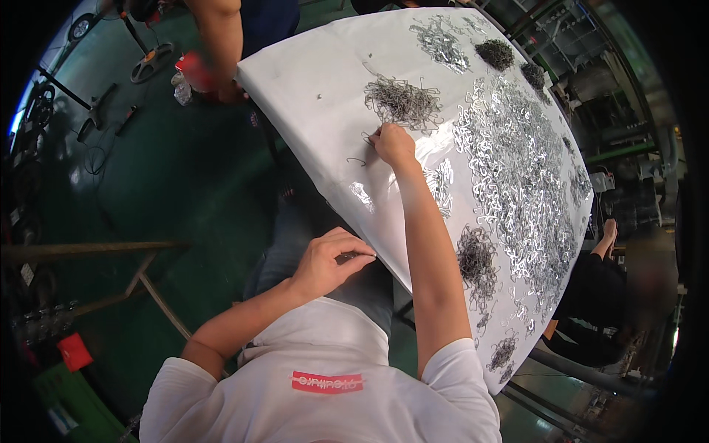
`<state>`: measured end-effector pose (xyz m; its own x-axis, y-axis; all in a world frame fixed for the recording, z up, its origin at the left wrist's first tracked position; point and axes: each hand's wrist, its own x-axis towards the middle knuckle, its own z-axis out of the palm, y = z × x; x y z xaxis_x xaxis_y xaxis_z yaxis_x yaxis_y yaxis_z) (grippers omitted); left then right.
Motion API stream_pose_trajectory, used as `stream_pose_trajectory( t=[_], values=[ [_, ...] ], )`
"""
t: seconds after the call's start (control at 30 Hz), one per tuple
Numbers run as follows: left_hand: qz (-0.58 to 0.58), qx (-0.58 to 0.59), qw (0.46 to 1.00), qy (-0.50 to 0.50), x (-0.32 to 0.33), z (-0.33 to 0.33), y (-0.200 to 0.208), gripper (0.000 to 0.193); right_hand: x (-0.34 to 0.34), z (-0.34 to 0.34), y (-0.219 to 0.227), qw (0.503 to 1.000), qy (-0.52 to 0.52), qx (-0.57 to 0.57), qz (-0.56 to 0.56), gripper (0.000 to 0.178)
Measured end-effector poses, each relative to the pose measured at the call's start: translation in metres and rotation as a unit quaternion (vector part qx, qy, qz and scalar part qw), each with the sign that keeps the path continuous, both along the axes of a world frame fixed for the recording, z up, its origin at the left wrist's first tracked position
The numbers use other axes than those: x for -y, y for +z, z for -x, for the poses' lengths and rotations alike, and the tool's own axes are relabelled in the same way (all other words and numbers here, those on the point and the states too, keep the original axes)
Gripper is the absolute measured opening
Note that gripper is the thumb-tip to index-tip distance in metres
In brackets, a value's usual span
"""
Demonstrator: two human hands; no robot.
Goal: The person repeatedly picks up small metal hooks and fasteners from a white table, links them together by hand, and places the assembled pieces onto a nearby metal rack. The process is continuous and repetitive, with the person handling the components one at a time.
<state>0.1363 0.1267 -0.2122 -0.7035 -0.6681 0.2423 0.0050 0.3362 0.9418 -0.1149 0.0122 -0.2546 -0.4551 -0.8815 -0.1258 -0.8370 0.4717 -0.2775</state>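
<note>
My right hand reaches over the white-covered table, its fingers pinched on a thin wire hook at the near edge of a tangled pile of grey wire hooks. One loose wire hook lies on the cover just left of that hand. Close to my body, beside the table's edge, my left hand is closed with thumb and fingertips together. Something small and dark shows inside its curled fingers, too little to name. Shiny bent metal hooks spread thickly over the right side of the table.
More wire piles lie on the table: a dark one right of my forearm and a compact one at the far side. A person's arm is at the far left corner; another person sits at the right. A metal frame stands left.
</note>
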Motion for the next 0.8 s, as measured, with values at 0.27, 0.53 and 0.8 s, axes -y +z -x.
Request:
stream_pose_trajectory(
  t=[0.27,0.53,0.8],
  values=[
    [-0.026,-0.023,0.999,0.006,-0.005,0.0,-0.001,0.012,-0.056,0.01,-0.007,0.994,-0.036,-0.002,0.101,0.021],
    [-0.018,-0.033,0.999,0.008,-0.01,0.003,-0.004,0.014,-0.178,-0.043,0.034,0.839,-0.165,0.459,0.243,0.018],
    [-0.002,-0.038,0.999,-0.002,-0.016,0.005,-0.002,0.018,-0.248,-0.124,0.072,0.687,-0.216,0.613,0.325,0.014]
  ],
)
